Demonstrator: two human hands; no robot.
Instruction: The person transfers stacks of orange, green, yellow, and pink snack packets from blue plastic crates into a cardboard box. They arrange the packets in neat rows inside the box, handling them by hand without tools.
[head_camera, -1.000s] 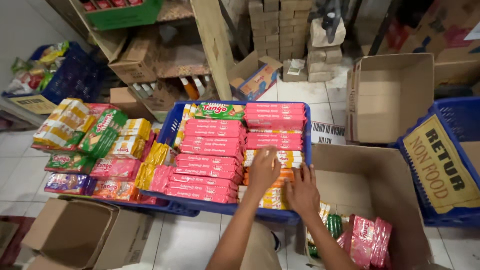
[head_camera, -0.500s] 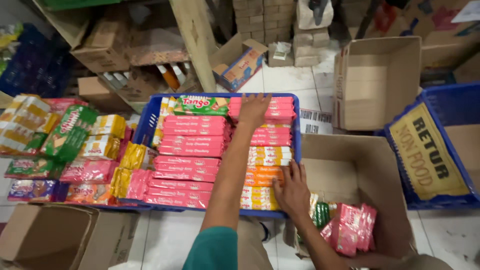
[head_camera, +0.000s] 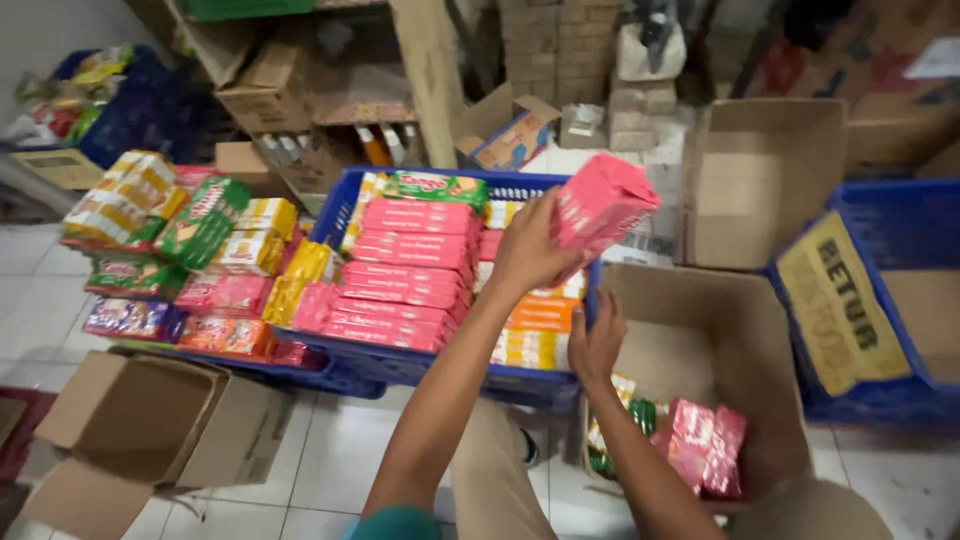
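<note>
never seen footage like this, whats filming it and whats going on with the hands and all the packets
The camera sits on a person's head and looks down, so the two bare arms reaching up from the bottom edge are that person's own. There is only this one view. The left hand holds up a stack of pink packets above a blue crate packed with rows of more pink, orange and yellow packets. The right hand rests on the rim of an open cardboard box, which already has a few pink and green packets at its bottom. All of this stands on a white tiled floor, with another crate of mixed packets to the left and empty boxes around.
</note>
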